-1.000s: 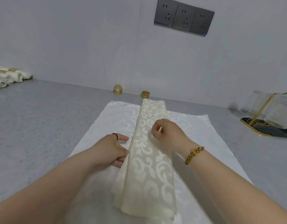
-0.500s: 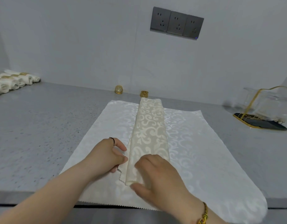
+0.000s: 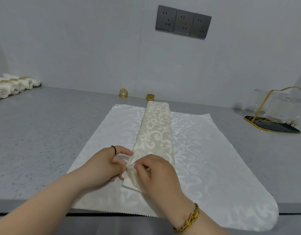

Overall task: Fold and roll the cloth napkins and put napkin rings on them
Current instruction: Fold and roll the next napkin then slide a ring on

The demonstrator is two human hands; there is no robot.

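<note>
A cream patterned napkin, folded into a long narrow strip, lies lengthwise on a flat white napkin spread on the grey counter. Both hands are at the strip's near end. My left hand pinches the strip's near left edge. My right hand curls over the same end and pinches the lifted corner, hiding part of it. Two gold napkin rings stand by the wall past the strip's far end: a domed ring and an open ring.
Several rolled napkins with gold rings lie at the far left of the counter. A gold wire stand with clear plastic sits at the right. The counter's front edge runs just under my forearms. Wall sockets are above.
My right hand moved from the strip's middle down to its near end and now pinches the corner beside my left hand. The view rose and pulled back.
</note>
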